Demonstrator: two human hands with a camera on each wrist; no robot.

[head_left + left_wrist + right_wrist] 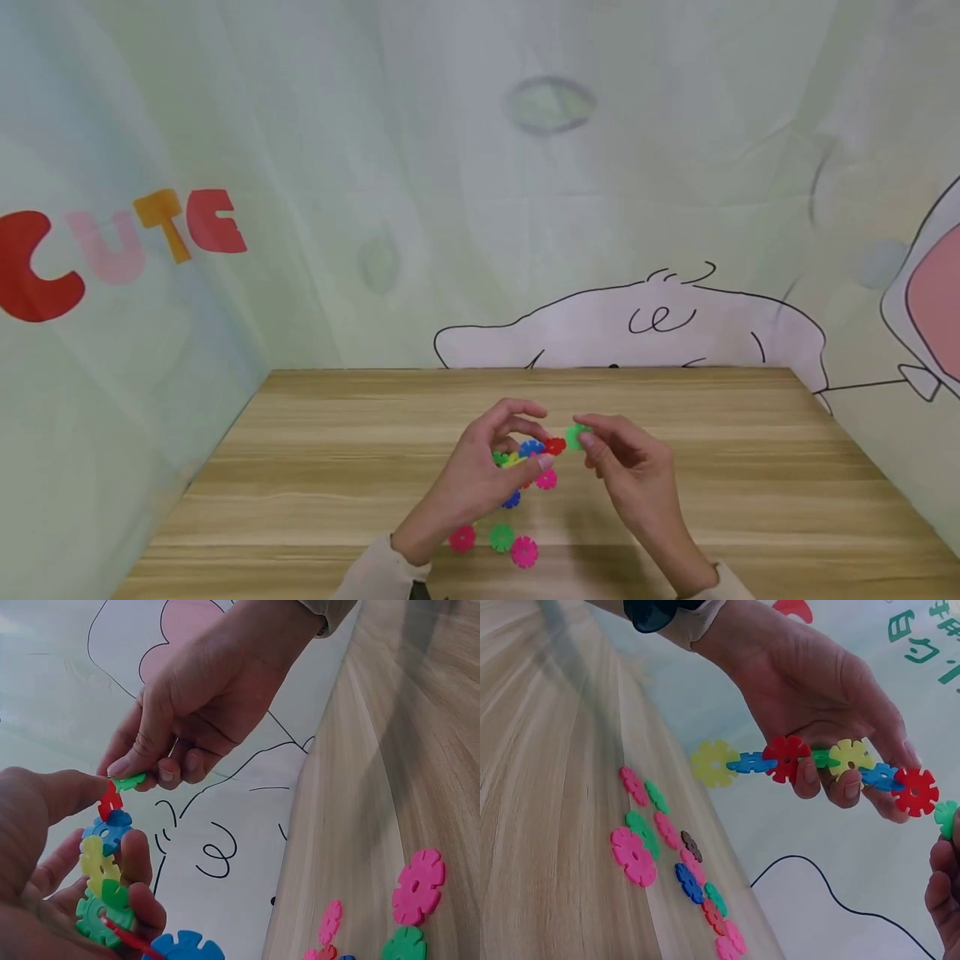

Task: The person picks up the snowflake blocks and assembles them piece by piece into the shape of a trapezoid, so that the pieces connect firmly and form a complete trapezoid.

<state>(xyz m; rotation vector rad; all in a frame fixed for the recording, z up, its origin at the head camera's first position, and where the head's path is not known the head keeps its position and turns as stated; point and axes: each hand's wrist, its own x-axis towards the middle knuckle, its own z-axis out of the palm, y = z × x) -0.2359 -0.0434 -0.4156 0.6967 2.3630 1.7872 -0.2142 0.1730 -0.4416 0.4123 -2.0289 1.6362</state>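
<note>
My left hand [476,467] holds a chain of interlocking plastic snowflake discs [786,759], with yellow, blue, red and green pieces slotted edge to edge. A red disc [916,792] forms the end of the chain towards the right hand, its edge at the left fingertips. Between thumb and fingers, my right hand [637,467] pinches a green snowflake disc [575,437]. That green disc is close beside the red end piece; whether they touch I cannot tell. At the chain's far end hangs a yellow disc [714,763].
Loose discs lie on the wooden table [315,467] below the hands, among them a pink disc [525,552], a green one [502,537] and a dark blue one [689,883]. Behind the table hangs a printed curtain [337,208].
</note>
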